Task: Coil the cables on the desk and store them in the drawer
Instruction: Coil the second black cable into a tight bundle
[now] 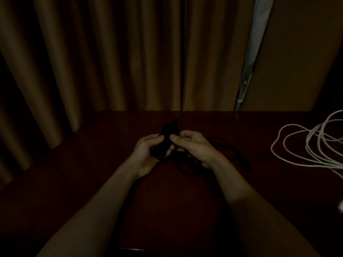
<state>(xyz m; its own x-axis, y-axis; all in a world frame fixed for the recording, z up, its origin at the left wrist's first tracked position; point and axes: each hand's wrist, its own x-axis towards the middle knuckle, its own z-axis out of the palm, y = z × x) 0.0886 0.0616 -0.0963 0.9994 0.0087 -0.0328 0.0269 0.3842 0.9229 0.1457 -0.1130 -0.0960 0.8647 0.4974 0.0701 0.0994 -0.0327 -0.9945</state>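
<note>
A dim view from a head-worn camera, looking down at a dark red wooden desk (92,182) with brown curtains (111,52) hanging behind its far edge. Two bare forearms reach to the middle of the desk. The left hand (148,151) has its fingers curled round a small bundle of black cable (168,134), held just above the surface. The right hand (193,145) meets it, thumb and curled fingers pinching the same cable at the bundle. The rest of the black cable trails on the desk under and to the right of that hand, in loose loops. A white cable (308,143) lies uncoiled near the right edge, well apart from the hands. No drawer can be made out.

The coiling looks partly done. The bundle could spring open if either grip loosens before the end is tucked in. The trailing loops may knot as they are drawn up. Black cable on dark wood in poor light is easy to misjudge.
</note>
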